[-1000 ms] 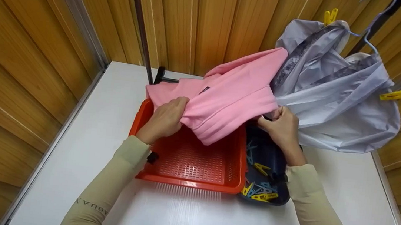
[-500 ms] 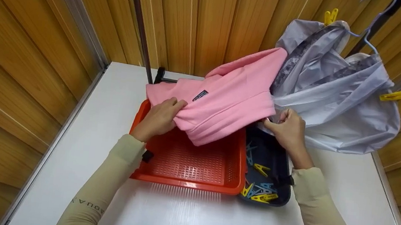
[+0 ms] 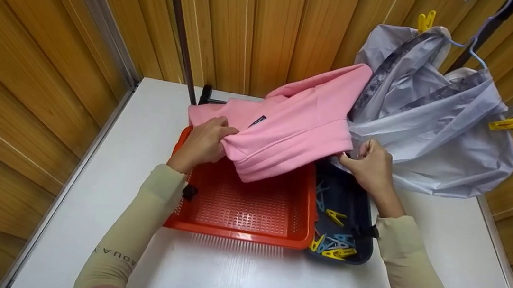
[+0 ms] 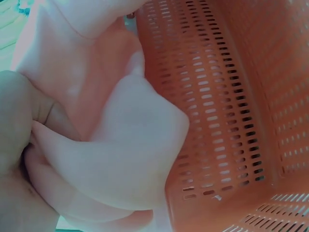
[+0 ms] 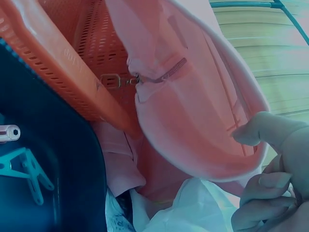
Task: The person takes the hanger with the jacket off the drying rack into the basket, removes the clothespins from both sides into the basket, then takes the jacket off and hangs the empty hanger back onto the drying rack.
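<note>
A pink garment point(image 3: 302, 120) with a wide band and a small dark label lies over the back of the red basket point(image 3: 247, 236). My left hand point(image 3: 203, 143) grips a bunched fold at its left side, as the left wrist view shows close up. At the band's right end, my right hand point(image 3: 370, 168) pinches the edge. In the right wrist view the thumb point(image 5: 248, 130) lies inside the band's opening and the other fingers curl outside. A zipper pull point(image 5: 112, 81) shows at the opening's far edge.
A dark bin point(image 3: 364, 255) with yellow and blue clothespins point(image 3: 335, 216) stands right of the basket. Grey-white clothing point(image 3: 434, 129) hangs from a hanger point(image 3: 476, 48) with yellow clothespins at the right. A dark pole point(image 3: 179, 35) rises at the back left.
My left hand has shifted left and slightly up, drawing the garment's lower corner left. My right hand has moved a little right with the band's edge.
</note>
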`<control>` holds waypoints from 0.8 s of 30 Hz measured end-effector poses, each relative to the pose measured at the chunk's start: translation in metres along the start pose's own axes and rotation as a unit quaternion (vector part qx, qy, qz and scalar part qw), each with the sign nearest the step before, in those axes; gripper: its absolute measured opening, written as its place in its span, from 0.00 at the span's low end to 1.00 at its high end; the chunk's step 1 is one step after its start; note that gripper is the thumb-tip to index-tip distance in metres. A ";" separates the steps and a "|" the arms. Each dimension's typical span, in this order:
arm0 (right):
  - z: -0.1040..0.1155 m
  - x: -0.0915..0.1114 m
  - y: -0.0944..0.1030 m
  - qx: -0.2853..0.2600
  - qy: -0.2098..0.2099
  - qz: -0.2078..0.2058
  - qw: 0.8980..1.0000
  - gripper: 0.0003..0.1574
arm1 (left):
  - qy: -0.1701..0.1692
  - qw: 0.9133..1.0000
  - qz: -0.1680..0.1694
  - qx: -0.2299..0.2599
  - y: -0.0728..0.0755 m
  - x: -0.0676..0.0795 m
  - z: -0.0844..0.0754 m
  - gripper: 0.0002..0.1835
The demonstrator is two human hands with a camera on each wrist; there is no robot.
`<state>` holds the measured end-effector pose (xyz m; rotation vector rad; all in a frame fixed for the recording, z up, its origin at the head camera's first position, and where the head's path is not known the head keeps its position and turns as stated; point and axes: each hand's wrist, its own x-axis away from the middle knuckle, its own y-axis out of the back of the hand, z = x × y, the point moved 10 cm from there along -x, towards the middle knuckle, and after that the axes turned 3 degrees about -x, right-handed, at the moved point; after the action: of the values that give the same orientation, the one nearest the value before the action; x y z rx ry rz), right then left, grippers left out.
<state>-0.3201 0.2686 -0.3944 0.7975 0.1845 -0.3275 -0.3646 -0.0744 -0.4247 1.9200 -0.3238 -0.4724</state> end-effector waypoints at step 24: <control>-0.002 0.006 0.008 0.029 0.048 0.042 0.998 0.29 | 0.048 0.993 -0.052 0.093 0.012 -0.019 0.037 0.24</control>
<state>-0.3116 0.2742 -0.3925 0.8768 0.2309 -0.2169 -0.3992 -0.1011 -0.4226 2.1413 -0.2130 -0.4293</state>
